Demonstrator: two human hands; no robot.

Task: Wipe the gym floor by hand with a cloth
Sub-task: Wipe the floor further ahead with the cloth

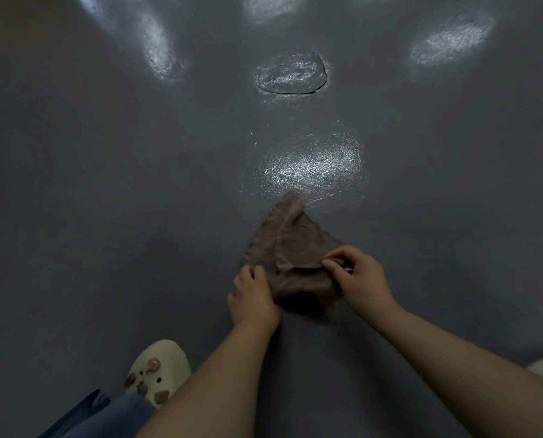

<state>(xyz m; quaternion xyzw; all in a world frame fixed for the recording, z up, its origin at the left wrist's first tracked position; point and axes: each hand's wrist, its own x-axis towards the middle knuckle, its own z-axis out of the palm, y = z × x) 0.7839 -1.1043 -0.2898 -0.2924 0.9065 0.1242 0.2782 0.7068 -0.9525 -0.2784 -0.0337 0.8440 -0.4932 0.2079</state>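
Both edges of the brown cloth (290, 245) are being pinched, by the left hand (253, 295) and the right hand (360, 279); bunched up like this, wet spots on the floor (106, 184) could be missed.

A brown cloth (290, 248) of soft, nubby terry-like fabric, matt and creased, lies on a dark grey gym floor (106, 184) whose coated surface looks smooth and mostly dull. Beyond the cloth, patches of the floor shine glossy under reflected light, one ringed by a cracked, blistered outline. Nearer than the cloth, a cream clog (159, 371) of matt moulded foam meets blue woven trouser fabric (106, 415).
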